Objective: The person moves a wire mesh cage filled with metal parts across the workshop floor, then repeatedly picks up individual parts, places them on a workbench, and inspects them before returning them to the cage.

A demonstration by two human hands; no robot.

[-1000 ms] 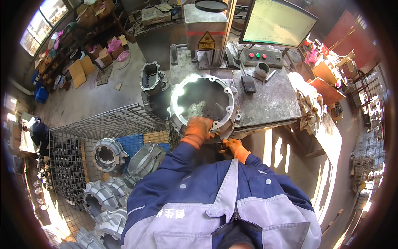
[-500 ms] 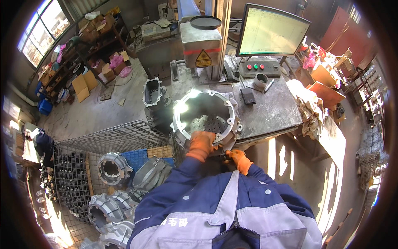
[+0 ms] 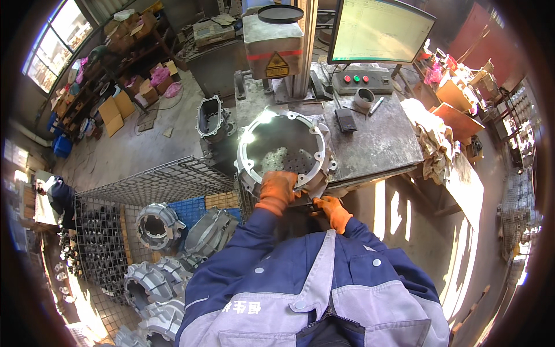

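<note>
A round cast-metal housing (image 3: pixel 319 155) with bolt lugs round its rim stands open end up on the near part of the metal bench (image 3: pixel 376 144). My left hand (image 3: pixel 278 189), in an orange glove, is closed over the near rim of this housing. Just right of it, my right hand (image 3: pixel 333 213), gloved likewise, is closed low beside the housing's near side, by the bench edge. What its fingers hold, if anything, is hidden. Above and behind the housing hangs a grey machine head (image 3: pixel 273 46) with a red stripe and a warning triangle.
Further castings (image 3: pixel 159 226) lie in a wire-mesh cage (image 3: pixel 156 179) at my left. A smaller oval housing (image 3: pixel 210 118) stands left of the bench. On the bench are a button box (image 3: pixel 363 81), a grey ring (image 3: pixel 363 98) and a small black device (image 3: pixel 346 120); a monitor (image 3: pixel 378 32) stands behind.
The view has shifted slightly, so the bench and machine sit higher in the picture. Both hands keep about the same places at the housing.
</note>
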